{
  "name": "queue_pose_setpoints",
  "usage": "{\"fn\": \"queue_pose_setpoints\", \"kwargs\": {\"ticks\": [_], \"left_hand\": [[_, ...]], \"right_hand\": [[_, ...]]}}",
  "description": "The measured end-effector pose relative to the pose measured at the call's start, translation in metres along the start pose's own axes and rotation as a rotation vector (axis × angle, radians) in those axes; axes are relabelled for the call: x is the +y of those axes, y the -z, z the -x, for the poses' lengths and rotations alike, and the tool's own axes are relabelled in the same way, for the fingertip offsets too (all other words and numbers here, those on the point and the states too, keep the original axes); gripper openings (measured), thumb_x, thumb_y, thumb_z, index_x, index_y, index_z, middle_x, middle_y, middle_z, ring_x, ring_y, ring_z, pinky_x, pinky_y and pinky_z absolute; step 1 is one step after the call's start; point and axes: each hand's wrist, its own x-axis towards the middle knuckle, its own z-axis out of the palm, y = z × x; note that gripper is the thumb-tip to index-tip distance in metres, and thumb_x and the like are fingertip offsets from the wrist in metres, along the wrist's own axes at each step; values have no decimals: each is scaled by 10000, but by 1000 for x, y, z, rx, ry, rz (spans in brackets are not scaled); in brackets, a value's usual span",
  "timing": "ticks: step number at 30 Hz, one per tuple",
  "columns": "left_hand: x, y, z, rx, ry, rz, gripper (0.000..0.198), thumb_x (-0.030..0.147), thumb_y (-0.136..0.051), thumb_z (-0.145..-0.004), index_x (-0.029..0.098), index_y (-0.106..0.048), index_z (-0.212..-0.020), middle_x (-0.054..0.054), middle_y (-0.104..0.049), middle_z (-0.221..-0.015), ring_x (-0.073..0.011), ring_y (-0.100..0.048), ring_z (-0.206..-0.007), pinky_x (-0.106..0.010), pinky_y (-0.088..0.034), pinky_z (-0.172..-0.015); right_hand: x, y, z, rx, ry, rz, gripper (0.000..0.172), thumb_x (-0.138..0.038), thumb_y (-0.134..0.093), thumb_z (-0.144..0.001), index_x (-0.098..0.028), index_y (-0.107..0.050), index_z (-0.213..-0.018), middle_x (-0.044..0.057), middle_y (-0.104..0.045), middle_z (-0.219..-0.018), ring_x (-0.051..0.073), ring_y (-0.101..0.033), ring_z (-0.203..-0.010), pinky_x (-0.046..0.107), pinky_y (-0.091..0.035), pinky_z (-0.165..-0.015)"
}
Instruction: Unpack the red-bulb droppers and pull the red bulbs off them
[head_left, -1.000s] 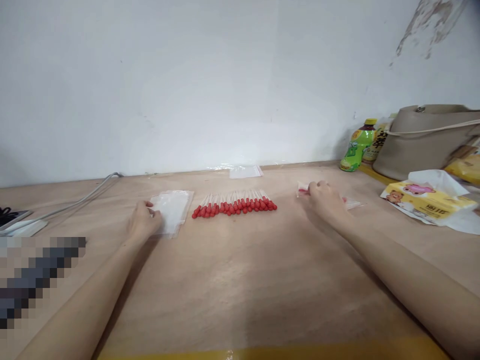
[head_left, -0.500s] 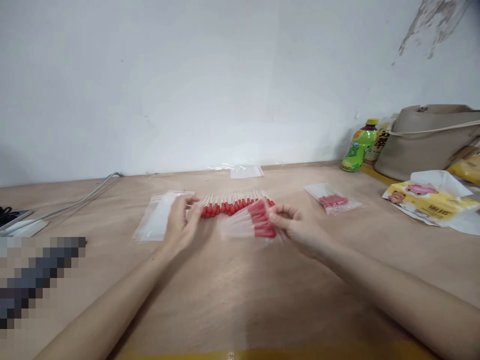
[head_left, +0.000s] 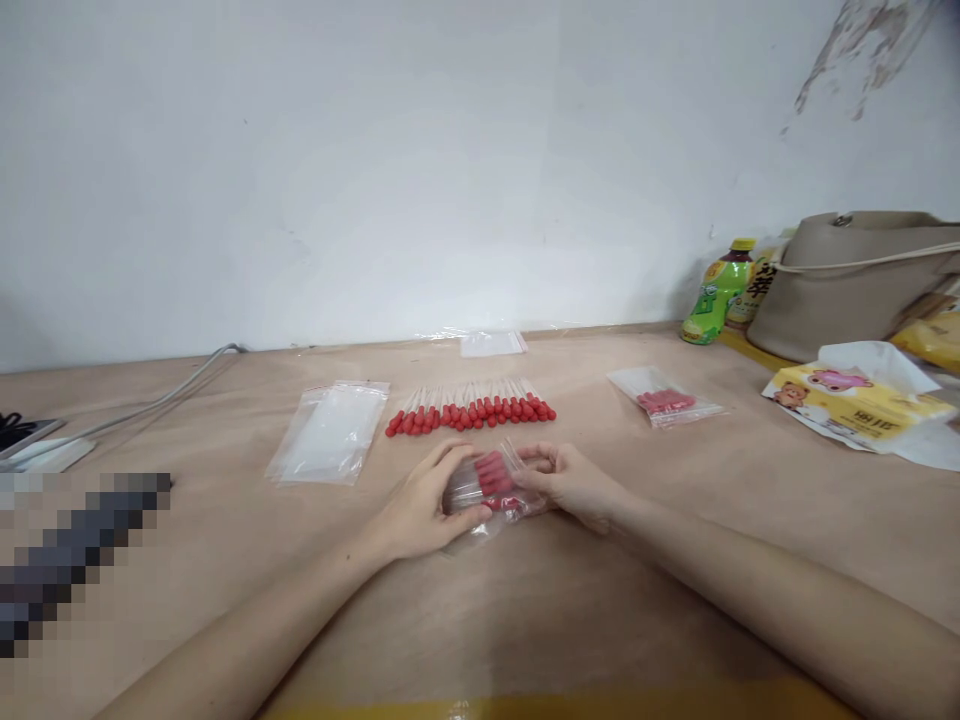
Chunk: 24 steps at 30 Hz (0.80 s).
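Both my hands meet at the middle of the wooden table (head_left: 480,620) around a small clear bag of red-tipped swabs (head_left: 491,480). My left hand (head_left: 420,510) curls round the bag's left end. My right hand (head_left: 574,482) pinches its right end. Just beyond the hands a row of loose red-tipped swabs (head_left: 471,410) lies on the table. A stack of empty clear zip bags (head_left: 330,432) lies to the left of that row. Another filled bag of swabs (head_left: 664,400) lies to the right.
A green drink bottle (head_left: 716,292), a beige bag (head_left: 855,275) and a yellow tissue pack (head_left: 859,395) stand at the far right. A grey cable (head_left: 165,395) and a dark device (head_left: 26,435) lie at the left. A clear bag (head_left: 491,343) rests by the wall.
My right hand left one filled bag at the right and came to the centre. My left hand left the empty bags. Both now hold a swab-filled bag low over the table.
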Motion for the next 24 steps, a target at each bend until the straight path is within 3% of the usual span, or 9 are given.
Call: {"fn": "queue_pose_setpoints", "kwargs": {"ticks": [5,12,16,19,24], "left_hand": [[2,3,-9,46,-41,57,211,239,-504,-835,207,-571,-1033,-60,-574,-1039,-172,-551,-944,-327,-454,-839],[-1,-9,-16,51,-140,27,256,178,-427,-871,209,-558,-1088,-62,-567,-1031,-151,-551,-919,-289,-459,-799],[-3,-11,-16,19,-215,-42,249,166,-411,-875,227,-583,-1045,-57,-548,-1075,-146,-551,-929,-282,-459,-799],[-5,-11,-16,-4,-215,-86,214,177,-412,-874,213,-609,-952,-54,-561,-1038,-146,-563,-889,-278,-469,-773],[-7,-14,-15,14,-206,-95,191,183,-431,-864,211,-594,-961,-50,-573,-1026,-147,-569,-881,-286,-476,-777]], "right_hand": [[3,1,-3,-117,-30,-32,325,-79,-579,-688,-135,-574,-1008,19,-677,-685,125,-640,-599,259,-530,-616],[2,-7,-2,69,-36,-15,649,-63,-719,-576,-97,-422,-1152,-42,-628,-556,110,-593,-493,223,-492,-512],[2,-12,-1,41,-12,11,757,-109,-789,-516,-85,-408,-1169,-45,-628,-564,108,-593,-506,222,-490,-528],[1,-12,-1,21,-38,20,746,-127,-767,-566,-72,-380,-1202,-46,-615,-556,112,-590,-489,226,-493,-507],[0,-10,-1,-20,-60,19,631,-137,-690,-671,-67,-368,-1209,-4,-635,-600,127,-615,-517,243,-520,-520]]}}
